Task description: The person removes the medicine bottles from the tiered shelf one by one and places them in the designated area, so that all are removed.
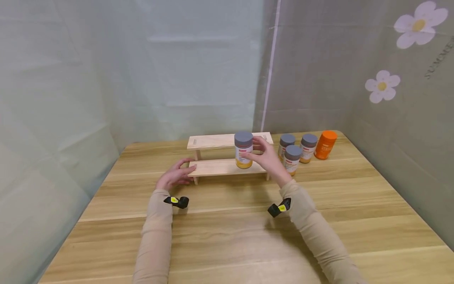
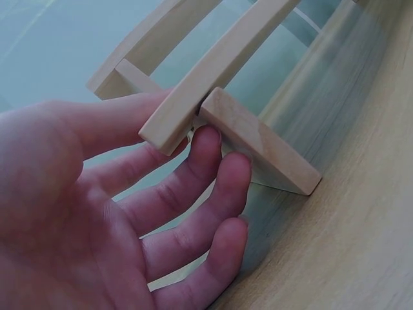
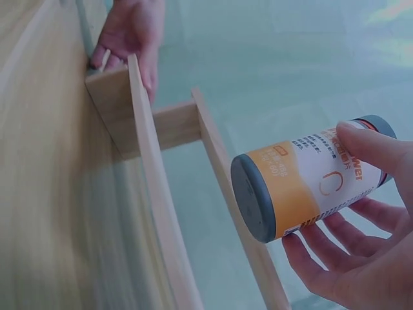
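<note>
A two-step wooden rack [image 1: 216,167] stands at the far middle of the table. At its left end, my left hand [image 1: 174,174] grips the lower board; in the left wrist view the thumb lies over the board [image 2: 213,77] and curled fingertips touch the support leg [image 2: 264,145]. My right hand [image 1: 268,159] holds a supplement bottle [image 1: 243,157] with a grey lid and a white and orange label. The right wrist view shows the thumb on one side of the bottle [image 3: 306,181] and fingers on the other. The bottle is apart from the rack there, its grey base facing the boards.
Right of the rack stand three similar grey-lidded bottles [image 1: 292,159] close together. An orange bottle [image 1: 325,145] is beside them, near the far right corner of the wooden table [image 1: 227,236]. Hanging cloth [image 1: 198,71] encloses the table's back and sides.
</note>
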`<action>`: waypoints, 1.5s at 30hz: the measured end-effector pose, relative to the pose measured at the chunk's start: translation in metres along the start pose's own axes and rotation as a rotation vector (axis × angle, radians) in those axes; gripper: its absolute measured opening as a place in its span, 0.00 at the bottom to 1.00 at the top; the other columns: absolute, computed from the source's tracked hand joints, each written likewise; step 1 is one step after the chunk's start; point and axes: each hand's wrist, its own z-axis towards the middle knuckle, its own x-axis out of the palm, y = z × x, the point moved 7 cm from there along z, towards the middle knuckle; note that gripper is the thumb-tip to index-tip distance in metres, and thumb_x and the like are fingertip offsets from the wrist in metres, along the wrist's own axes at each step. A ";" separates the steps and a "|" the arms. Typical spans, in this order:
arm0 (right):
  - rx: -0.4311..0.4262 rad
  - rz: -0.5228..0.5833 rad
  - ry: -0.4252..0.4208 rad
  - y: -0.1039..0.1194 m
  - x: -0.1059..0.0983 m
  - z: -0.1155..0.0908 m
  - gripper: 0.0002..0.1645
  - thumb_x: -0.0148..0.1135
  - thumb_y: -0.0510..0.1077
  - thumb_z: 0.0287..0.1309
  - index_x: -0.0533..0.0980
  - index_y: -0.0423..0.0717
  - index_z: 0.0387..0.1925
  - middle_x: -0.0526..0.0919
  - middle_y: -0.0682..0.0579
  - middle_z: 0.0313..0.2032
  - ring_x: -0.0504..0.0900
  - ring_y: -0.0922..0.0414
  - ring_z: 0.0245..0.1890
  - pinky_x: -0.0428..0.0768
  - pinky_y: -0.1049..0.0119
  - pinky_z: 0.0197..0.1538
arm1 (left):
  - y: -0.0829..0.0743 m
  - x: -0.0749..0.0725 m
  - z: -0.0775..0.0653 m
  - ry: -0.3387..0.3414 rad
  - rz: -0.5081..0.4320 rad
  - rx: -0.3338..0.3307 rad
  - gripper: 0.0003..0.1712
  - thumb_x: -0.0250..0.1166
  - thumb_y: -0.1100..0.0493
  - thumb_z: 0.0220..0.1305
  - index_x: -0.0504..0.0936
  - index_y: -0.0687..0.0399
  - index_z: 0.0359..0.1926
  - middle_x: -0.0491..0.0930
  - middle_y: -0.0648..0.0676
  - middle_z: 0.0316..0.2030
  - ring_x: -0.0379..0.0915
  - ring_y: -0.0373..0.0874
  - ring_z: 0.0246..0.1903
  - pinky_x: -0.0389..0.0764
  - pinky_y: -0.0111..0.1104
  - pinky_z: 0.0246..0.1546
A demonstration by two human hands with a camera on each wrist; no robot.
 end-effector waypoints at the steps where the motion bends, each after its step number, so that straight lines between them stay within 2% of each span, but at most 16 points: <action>1: 0.005 -0.004 -0.004 0.000 -0.004 0.000 0.37 0.71 0.44 0.54 0.67 0.51 0.65 0.73 0.45 0.62 0.73 0.45 0.61 0.73 0.47 0.60 | 0.000 0.000 0.000 0.004 -0.001 0.001 0.37 0.56 0.50 0.71 0.51 0.52 0.73 0.75 0.52 0.44 0.80 0.36 0.33 0.79 0.31 0.35; 6: 0.007 -0.010 -0.042 0.000 -0.027 -0.001 0.38 0.71 0.47 0.54 0.67 0.51 0.65 0.72 0.44 0.63 0.73 0.45 0.61 0.73 0.47 0.59 | 0.000 0.000 -0.002 0.015 -0.003 -0.001 0.37 0.56 0.50 0.71 0.49 0.52 0.74 0.74 0.51 0.42 0.80 0.36 0.32 0.79 0.31 0.34; 11: -0.012 0.002 -0.101 0.005 -0.053 0.000 0.38 0.70 0.45 0.55 0.66 0.48 0.66 0.72 0.42 0.62 0.72 0.44 0.61 0.71 0.49 0.61 | 0.001 -0.001 -0.002 0.008 0.004 -0.009 0.37 0.56 0.49 0.71 0.50 0.50 0.74 0.71 0.55 0.48 0.80 0.37 0.33 0.79 0.32 0.36; 15: -0.006 0.006 -0.153 0.006 -0.075 -0.001 0.38 0.69 0.45 0.56 0.65 0.47 0.67 0.71 0.41 0.63 0.71 0.44 0.62 0.69 0.49 0.63 | 0.000 -0.003 -0.003 -0.001 0.011 -0.008 0.37 0.56 0.49 0.71 0.50 0.50 0.74 0.71 0.56 0.49 0.80 0.37 0.34 0.79 0.32 0.38; 20: 0.017 -0.009 -0.204 0.005 -0.099 -0.005 0.39 0.69 0.48 0.56 0.65 0.49 0.67 0.70 0.42 0.64 0.69 0.45 0.63 0.65 0.46 0.67 | 0.000 -0.004 -0.002 -0.006 0.019 -0.005 0.37 0.57 0.49 0.71 0.51 0.50 0.74 0.73 0.55 0.48 0.80 0.38 0.36 0.78 0.32 0.40; 27: 0.032 -0.026 -0.256 -0.001 -0.126 -0.012 0.39 0.69 0.50 0.56 0.65 0.50 0.67 0.70 0.43 0.63 0.69 0.50 0.60 0.64 0.47 0.67 | 0.001 -0.004 -0.001 -0.009 0.005 -0.012 0.38 0.58 0.49 0.70 0.51 0.50 0.74 0.76 0.49 0.41 0.80 0.36 0.34 0.78 0.31 0.39; 30: 0.034 -0.030 -0.284 -0.004 -0.137 -0.015 0.38 0.69 0.51 0.56 0.66 0.51 0.66 0.71 0.47 0.60 0.71 0.55 0.57 0.66 0.50 0.65 | 0.002 -0.003 0.000 -0.012 -0.002 -0.015 0.38 0.58 0.49 0.70 0.52 0.49 0.74 0.76 0.48 0.41 0.80 0.36 0.34 0.78 0.32 0.39; 37: 0.015 0.009 -0.363 -0.011 -0.163 -0.021 0.33 0.70 0.47 0.55 0.71 0.55 0.62 0.74 0.64 0.49 0.73 0.64 0.49 0.70 0.68 0.53 | 0.000 -0.002 -0.004 -0.013 0.009 -0.018 0.38 0.58 0.48 0.70 0.51 0.48 0.74 0.72 0.56 0.51 0.79 0.38 0.36 0.78 0.32 0.41; 41: 0.004 0.042 -0.394 -0.015 -0.176 -0.025 0.31 0.70 0.45 0.55 0.72 0.56 0.61 0.74 0.67 0.47 0.73 0.63 0.47 0.70 0.72 0.50 | -0.001 -0.002 -0.004 -0.016 0.018 -0.021 0.39 0.58 0.47 0.70 0.51 0.48 0.74 0.71 0.57 0.51 0.79 0.38 0.36 0.77 0.31 0.41; 45: 0.038 0.040 -0.438 -0.022 -0.188 -0.032 0.31 0.71 0.46 0.54 0.72 0.57 0.60 0.74 0.68 0.46 0.73 0.64 0.46 0.70 0.75 0.49 | 0.000 -0.002 -0.004 -0.012 0.019 -0.024 0.39 0.58 0.47 0.69 0.51 0.48 0.74 0.71 0.55 0.49 0.79 0.38 0.36 0.77 0.31 0.41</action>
